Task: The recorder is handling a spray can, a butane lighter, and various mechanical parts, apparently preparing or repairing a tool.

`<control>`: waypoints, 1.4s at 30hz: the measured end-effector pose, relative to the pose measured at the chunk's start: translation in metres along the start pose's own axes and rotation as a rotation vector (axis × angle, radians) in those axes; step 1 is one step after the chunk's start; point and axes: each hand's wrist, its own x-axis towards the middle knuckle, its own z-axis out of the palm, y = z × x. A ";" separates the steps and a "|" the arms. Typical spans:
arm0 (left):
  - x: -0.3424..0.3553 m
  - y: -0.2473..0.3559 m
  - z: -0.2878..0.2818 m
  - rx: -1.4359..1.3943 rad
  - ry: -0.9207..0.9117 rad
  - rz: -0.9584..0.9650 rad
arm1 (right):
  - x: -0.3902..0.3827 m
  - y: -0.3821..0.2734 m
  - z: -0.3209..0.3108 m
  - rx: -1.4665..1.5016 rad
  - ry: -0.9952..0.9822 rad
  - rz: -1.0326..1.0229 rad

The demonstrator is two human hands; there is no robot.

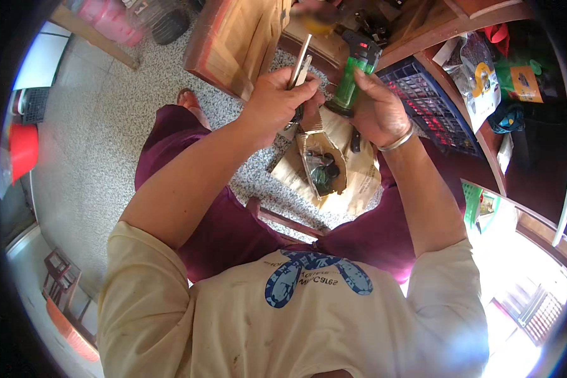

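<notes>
In my left hand (271, 104), closed with thumb and fingers pinched together, is a slim metal tool (301, 57). Its straight shaft points up and away, and a shorter flat pale piece lies alongside; its exact kind is not clear. My right hand (379, 112) grips a translucent green torch lighter (348, 85) with a black head, held upright with the thumb along its side. The lighter is just right of the tool, apart from it. Below both hands, a small open cardboard box (307, 146) holds dark round pieces (326, 171), too small to name.
Brown cardboard (359, 179) lies under the box on the speckled floor (113, 145). A wooden cabinet door (233, 47) stands ahead. To the right are a dark blue plastic basket (431, 113) and shelves holding packets (482, 82). A red container (23, 151) stands far left.
</notes>
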 end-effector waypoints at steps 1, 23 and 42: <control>-0.001 0.003 0.003 -0.001 -0.013 -0.015 | 0.001 0.000 0.001 0.022 -0.080 -0.056; 0.006 0.012 -0.006 -0.449 -0.165 -0.277 | 0.011 -0.016 0.003 0.198 -0.095 -0.043; 0.014 -0.003 0.003 -0.300 0.037 -0.325 | 0.011 -0.026 -0.063 0.177 0.009 0.118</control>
